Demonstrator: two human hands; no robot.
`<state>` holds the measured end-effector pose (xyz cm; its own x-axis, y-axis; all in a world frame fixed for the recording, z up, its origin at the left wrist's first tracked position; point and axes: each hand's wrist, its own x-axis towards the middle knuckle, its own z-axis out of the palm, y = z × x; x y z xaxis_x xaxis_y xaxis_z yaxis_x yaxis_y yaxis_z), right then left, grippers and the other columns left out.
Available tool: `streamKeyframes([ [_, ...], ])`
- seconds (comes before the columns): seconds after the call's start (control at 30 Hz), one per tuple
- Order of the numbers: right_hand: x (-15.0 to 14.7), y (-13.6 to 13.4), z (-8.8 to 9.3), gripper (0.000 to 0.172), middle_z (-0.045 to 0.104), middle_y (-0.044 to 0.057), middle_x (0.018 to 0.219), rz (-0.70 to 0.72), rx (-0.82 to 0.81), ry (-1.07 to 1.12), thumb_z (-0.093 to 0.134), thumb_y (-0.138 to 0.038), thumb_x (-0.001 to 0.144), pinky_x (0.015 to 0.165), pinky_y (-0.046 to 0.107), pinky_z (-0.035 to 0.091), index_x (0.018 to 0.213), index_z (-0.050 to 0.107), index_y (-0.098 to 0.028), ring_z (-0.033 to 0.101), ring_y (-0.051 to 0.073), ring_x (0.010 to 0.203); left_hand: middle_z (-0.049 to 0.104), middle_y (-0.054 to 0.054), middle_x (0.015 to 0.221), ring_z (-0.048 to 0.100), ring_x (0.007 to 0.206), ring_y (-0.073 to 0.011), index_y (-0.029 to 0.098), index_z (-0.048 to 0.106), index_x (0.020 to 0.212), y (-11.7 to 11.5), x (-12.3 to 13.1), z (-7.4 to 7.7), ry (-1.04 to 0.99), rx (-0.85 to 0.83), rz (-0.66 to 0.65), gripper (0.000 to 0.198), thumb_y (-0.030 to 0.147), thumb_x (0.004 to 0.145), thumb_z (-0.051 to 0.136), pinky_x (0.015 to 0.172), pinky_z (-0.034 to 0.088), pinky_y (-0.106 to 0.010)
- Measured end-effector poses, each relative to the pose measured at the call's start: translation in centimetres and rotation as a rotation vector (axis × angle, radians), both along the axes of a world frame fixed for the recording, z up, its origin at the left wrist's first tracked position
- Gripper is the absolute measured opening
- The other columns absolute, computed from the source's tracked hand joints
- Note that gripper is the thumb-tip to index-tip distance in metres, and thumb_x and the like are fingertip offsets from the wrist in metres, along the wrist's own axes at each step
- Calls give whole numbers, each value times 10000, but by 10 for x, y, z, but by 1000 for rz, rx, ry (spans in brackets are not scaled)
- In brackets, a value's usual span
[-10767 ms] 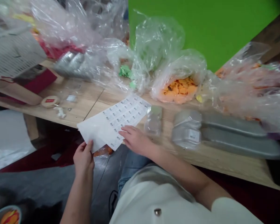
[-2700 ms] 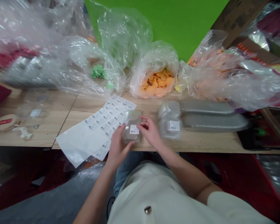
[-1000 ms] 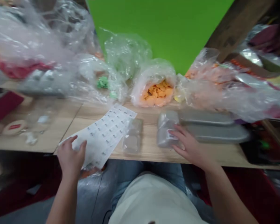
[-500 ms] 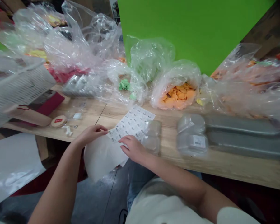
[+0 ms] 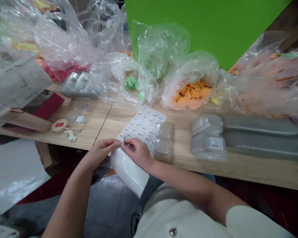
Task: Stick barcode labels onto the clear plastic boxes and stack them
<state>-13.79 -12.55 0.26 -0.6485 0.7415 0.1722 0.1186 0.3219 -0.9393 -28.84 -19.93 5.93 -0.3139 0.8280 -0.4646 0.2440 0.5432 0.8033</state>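
Note:
A white sheet of small barcode labels [image 5: 143, 126] lies on the wooden table [image 5: 178, 158], its blank end curling down over the front edge. My left hand [image 5: 102, 151] pinches the sheet's near edge. My right hand [image 5: 135, 151] meets it there, fingertips pinched on a label at that edge. An open clear plastic clamshell case [image 5: 164, 139] lies just right of the sheet. Further right sits a labelled clear case [image 5: 208, 143] at the head of two long grey stacks of cases [image 5: 260, 136].
Clear plastic bags crowd the back of the table: orange pieces [image 5: 191, 92], green pieces [image 5: 132, 83], red items [image 5: 64, 71]. A round tan disc [image 5: 59, 125] and small bits lie at the left. A white basket [image 5: 15, 86] sits far left. A green wall [image 5: 201, 23] stands behind.
One second ago my right hand rested on the labelled case at the right. It has come back to the label sheet, and both hands now pinch together at its near edge.

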Motion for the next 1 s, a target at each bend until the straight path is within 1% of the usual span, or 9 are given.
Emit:
streamKeyframes([
  [0.1, 2, 1, 9, 212, 668, 24, 866, -29, -107, 33, 575, -372, 805, 722, 241, 482, 890, 633, -187, 612, 128, 779, 648, -2, 798, 556, 760, -167, 209, 663, 818, -1, 7, 10, 127, 69, -93, 268, 441, 770, 539, 685, 407, -246],
  [0.17, 1, 2, 15, 191, 675, 18, 837, -19, -114, 21, 556, -355, 819, 704, 238, 486, 864, 643, -191, 617, 128, 760, 651, -6, 829, 569, 802, -180, 215, 658, 833, -2, 10, 16, 237, 104, -148, 267, 435, 789, 513, 731, 412, -261],
  [0.37, 1, 0, 29, 158, 687, 28, 909, 39, 122, -89, 540, -228, 803, 773, 279, 472, 911, 654, -214, 621, 162, 843, 656, -26, 893, 588, 872, -213, 229, 645, 878, -9, 19, 24, 469, 112, -174, 280, 421, 815, 451, 782, 429, -298],
  [0.5, 2, 1, 28, 178, 689, 25, 943, 58, 146, -69, 511, -199, 812, 806, 279, 465, 901, 663, -222, 620, 164, 891, 649, -35, 909, 583, 889, -211, 225, 636, 880, -9, 23, 21, 545, 157, -173, 259, 386, 827, 441, 798, 423, -303],
  [0.6, 3, 5, 27, 207, 699, 25, 919, 45, 79, -21, 484, -221, 833, 760, 257, 475, 896, 681, -217, 635, 150, 849, 646, -38, 913, 579, 887, -206, 216, 630, 886, -8, 25, 18, 541, 176, -159, 249, 374, 829, 446, 802, 417, -295],
  [0.73, 3, 9, 27, 206, 708, 14, 859, 20, -9, -19, 509, -234, 800, 708, 247, 475, 871, 701, -217, 641, 148, 784, 653, -28, 947, 576, 907, -208, 214, 627, 912, -10, 30, 17, 455, 140, -61, 293, 419, 831, 433, 807, 413, -290],
  [0.8, 1, 10, 25, 212, 707, 5, 802, 17, -115, -14, 510, -234, 788, 680, 243, 478, 865, 706, -215, 640, 144, 738, 658, -23, 961, 577, 913, -210, 214, 628, 926, -11, 31, 16, 420, 107, -14, 316, 442, 825, 434, 805, 415, -288],
  [0.9, -3, 16, 18, 200, 686, 3, 694, -11, -350, 16, 517, -210, 755, 609, 242, 484, 811, 708, -186, 630, 141, 643, 670, -16, 932, 585, 891, -223, 212, 627, 942, -13, 25, 12, 416, 50, 34, 351, 475, 808, 436, 764, 429, -291],
  [1.0, -1, 33, 12, 197, 669, 22, 669, -166, -508, 57, 511, -228, 749, 557, 249, 499, 776, 689, -148, 623, 139, 594, 672, -22, 895, 595, 875, -243, 220, 621, 949, -10, 10, -2, 533, -24, 73, 361, 478, 811, 409, 745, 436, -308],
])
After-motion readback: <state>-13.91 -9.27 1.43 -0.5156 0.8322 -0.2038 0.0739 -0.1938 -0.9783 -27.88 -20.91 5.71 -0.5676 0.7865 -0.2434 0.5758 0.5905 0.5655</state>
